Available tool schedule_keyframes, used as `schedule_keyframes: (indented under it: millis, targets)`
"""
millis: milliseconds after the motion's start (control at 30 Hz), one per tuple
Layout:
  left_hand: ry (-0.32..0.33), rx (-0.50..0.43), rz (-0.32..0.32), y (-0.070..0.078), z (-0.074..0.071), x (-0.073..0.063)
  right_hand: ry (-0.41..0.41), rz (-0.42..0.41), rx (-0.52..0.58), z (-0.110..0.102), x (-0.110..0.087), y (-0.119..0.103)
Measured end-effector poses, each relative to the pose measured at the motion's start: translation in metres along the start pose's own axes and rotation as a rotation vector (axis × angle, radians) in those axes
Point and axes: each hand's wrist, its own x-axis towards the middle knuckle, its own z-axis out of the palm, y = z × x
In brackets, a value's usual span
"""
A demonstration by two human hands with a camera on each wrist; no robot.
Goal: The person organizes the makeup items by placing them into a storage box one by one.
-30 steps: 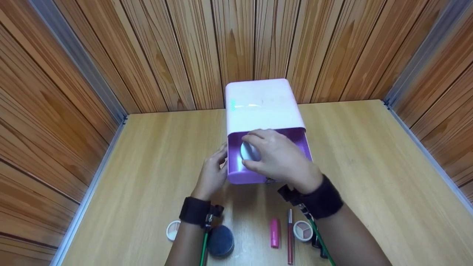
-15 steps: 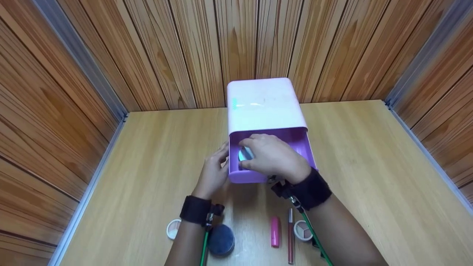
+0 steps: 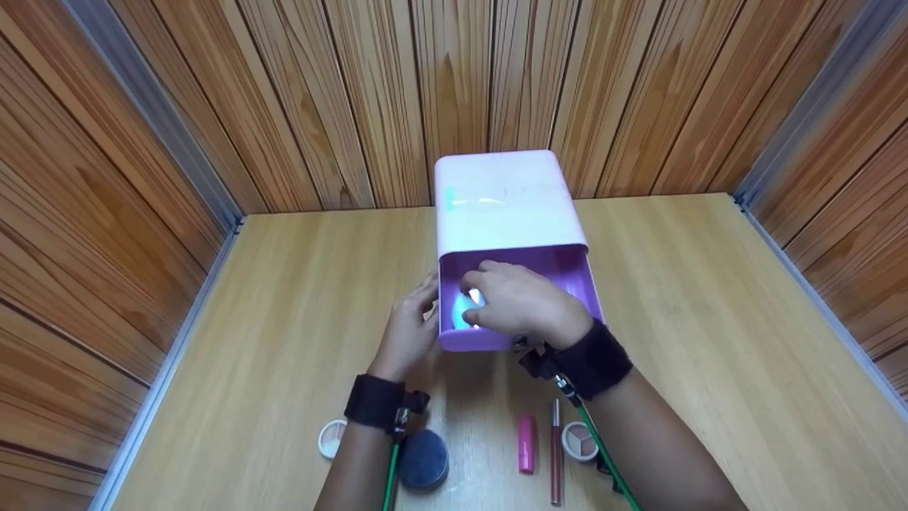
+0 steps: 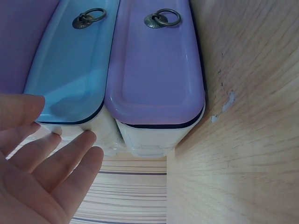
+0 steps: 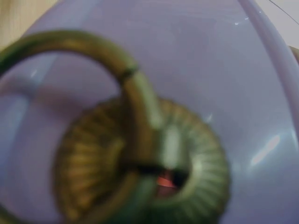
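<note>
A white mini drawer cabinet [image 3: 507,202] stands with its purple top drawer [image 3: 472,342] pulled out. My right hand [image 3: 528,301] reaches into that drawer, thumb and fingers loosely bent over a round, shiny, light-blue disc-shaped case [image 3: 461,312]. The case lies at the drawer's left side, and the thumb tip overlaps it; contact is hard to judge. My left hand [image 3: 411,330] rests along the cabinet's left side with its fingers extended. In the left wrist view, the left fingers [image 4: 70,158] lie beside the blue drawer [image 4: 70,60]. A brass ring pull [image 5: 140,107] fills the right wrist view.
In front lie a dark round compact [image 3: 423,460], a pink tube [image 3: 526,444], a slim lip gloss tube [image 3: 556,454] and a round three-colour palette [image 3: 580,441]. Another small round palette [image 3: 331,438] is by the left forearm. Wooden panel walls enclose the table.
My right hand has gone lower into the drawer with the shiny case, which has tipped from edge-on to flatter against the drawer floor. My left hand stays at the cabinet's side.
</note>
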Motion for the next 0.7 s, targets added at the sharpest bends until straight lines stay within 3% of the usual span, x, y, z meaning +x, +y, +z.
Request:
schedule_keyframes:
  millis: [233, 367, 600, 700]
  targets:
    - [0.001, -0.011, -0.007, -0.006, 0.002, -0.002, 0.041, -0.049, -0.003, 0.001, -0.005, 0.003]
    - [-0.008, -0.020, -0.015, -0.007, 0.003, -0.005, 0.138, -0.110, 0.001, -0.002, -0.023, 0.011]
    - [0.012, -0.005, 0.015, -0.005, 0.002, -0.004, 0.500, -0.412, 0.099, -0.015, -0.055, 0.046]
    - [0.006, -0.010, 0.018, -0.004, 0.002, -0.003, 0.685, -0.464, 0.106, -0.016, -0.062, 0.065]
